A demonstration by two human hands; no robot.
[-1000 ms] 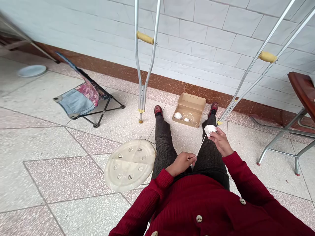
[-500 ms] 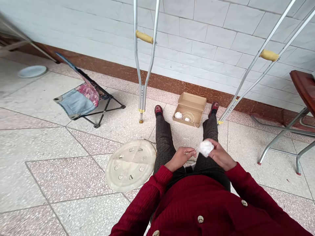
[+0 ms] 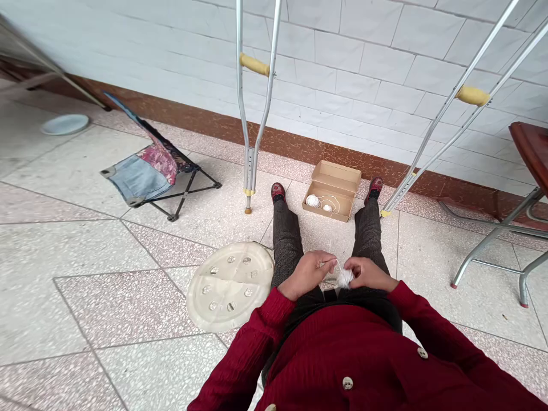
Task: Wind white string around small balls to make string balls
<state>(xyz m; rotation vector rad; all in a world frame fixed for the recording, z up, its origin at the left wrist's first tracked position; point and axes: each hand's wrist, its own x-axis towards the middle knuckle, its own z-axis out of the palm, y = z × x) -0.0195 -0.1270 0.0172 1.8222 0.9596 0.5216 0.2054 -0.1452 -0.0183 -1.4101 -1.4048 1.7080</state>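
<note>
1. As seen in the head view, has both hands close together low in front of the body, over dark trousers (image 3: 286,234), with a red cardigan (image 3: 325,348) filling the bottom.
2. With the left hand (image 3: 306,275), pinches a thin white strand (image 3: 339,264) between thumb and fingers, just beside the ball.
3. With the right hand (image 3: 367,274), grasps a ball of white yarn (image 3: 345,278) from its right side, with fingers curled against it. Holds it between the two hands, above the gap between the thighs, slightly blurred.
4. Has legs spread toward a white tiled wall (image 3: 342,51) with a brown skirting (image 3: 295,145), and an open cardboard box (image 3: 338,174) on the speckled floor (image 3: 128,308), between the left shoe (image 3: 278,191) and the right shoe (image 3: 375,187).
5. Inside that box, has a larger white ball (image 3: 312,201) near the left end, a smaller white ball (image 3: 327,208) beside it, and loose loops of yarn around.
6. Near the left shoe, has an upright metal crutch (image 3: 249,171); near the right shoe, a second crutch (image 3: 472,96), slanting. On each, shows a yellow handgrip.
7. Beside the left leg, has a round cream disc (image 3: 220,297) on the floor; farther left, a folding chair (image 3: 148,177) and a pale plate (image 3: 65,124).
8. At far right, shows part of a brown-topped seat or table (image 3: 535,149) on metal legs.
</note>
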